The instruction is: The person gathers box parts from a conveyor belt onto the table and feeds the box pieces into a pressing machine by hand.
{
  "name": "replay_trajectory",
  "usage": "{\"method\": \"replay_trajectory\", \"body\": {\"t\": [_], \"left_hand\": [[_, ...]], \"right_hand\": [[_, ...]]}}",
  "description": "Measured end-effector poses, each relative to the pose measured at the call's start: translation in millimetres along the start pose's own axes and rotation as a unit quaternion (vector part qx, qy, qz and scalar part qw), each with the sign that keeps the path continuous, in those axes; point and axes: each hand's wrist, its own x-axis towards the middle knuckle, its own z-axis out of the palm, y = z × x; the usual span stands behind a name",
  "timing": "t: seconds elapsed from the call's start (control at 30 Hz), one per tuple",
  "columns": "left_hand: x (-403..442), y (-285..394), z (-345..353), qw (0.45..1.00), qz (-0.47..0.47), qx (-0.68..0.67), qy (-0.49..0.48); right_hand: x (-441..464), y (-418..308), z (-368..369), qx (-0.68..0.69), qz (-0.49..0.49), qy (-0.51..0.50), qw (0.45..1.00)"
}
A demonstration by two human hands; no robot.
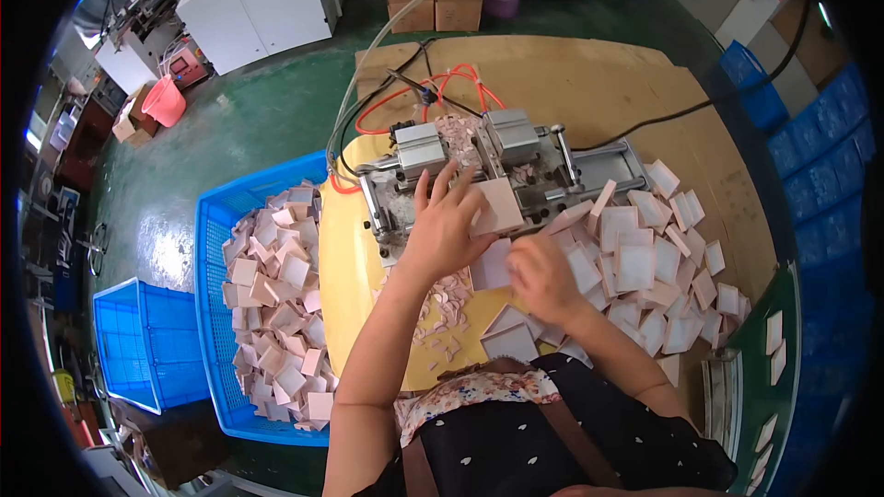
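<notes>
In the head view, a metal clamping machine with two silver blocks stands on the table in front of me. My left hand is spread over its front, fingers apart, the thumb side against a pale pink box piece at the machine's front edge. Nearer to me, my right hand has its fingers curled at the right edge of another pink box piece. Whether those fingers pinch it is hidden. Pink scraps lie on the yellow board below my hands.
A blue basket full of pink box pieces stands left of the board. More box pieces are heaped at the right. Red and black hoses run behind the machine. A blue crate sits at the far left.
</notes>
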Motion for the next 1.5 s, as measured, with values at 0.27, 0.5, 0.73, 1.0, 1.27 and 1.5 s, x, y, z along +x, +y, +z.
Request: {"method": "replay_trajectory", "body": {"t": [0.27, 0.5, 0.73, 1.0, 1.27, 1.5], "left_hand": [[-14.0, -12.4, -48.2, 0.989, -0.121, 0.008, 0.091], [-29.2, 34.1, -17.3, 0.998, -0.012, 0.060, -0.027], [-10.4, 14.1, 10.3, 1.000, -0.001, 0.019, 0.011], [-1.6, 21.7, -32.8, 0.995, -0.090, -0.010, 0.043], [-69.2, 49.2, -44.3, 0.989, -0.081, -0.120, -0.005], [-68.6, 53.5, -9.3, 0.947, -0.107, -0.298, -0.057]], "right_hand": [[-18.3, 1.0, 11.3, 0.205, 0.092, -0.044, 0.973], [43.8, 23.1, 35.7, 0.292, 0.298, 0.143, 0.898], [-19.8, 24.7, -30.7, -0.141, 0.185, 0.039, 0.972], [-25.3, -10.0, -39.8, 0.280, 0.275, -0.030, 0.919], [-23.5, -2.3, -9.9, 0.717, 0.233, 0.051, 0.655], [-41.5, -13.1, -4.2, 0.749, 0.232, 0.053, 0.618]]}}
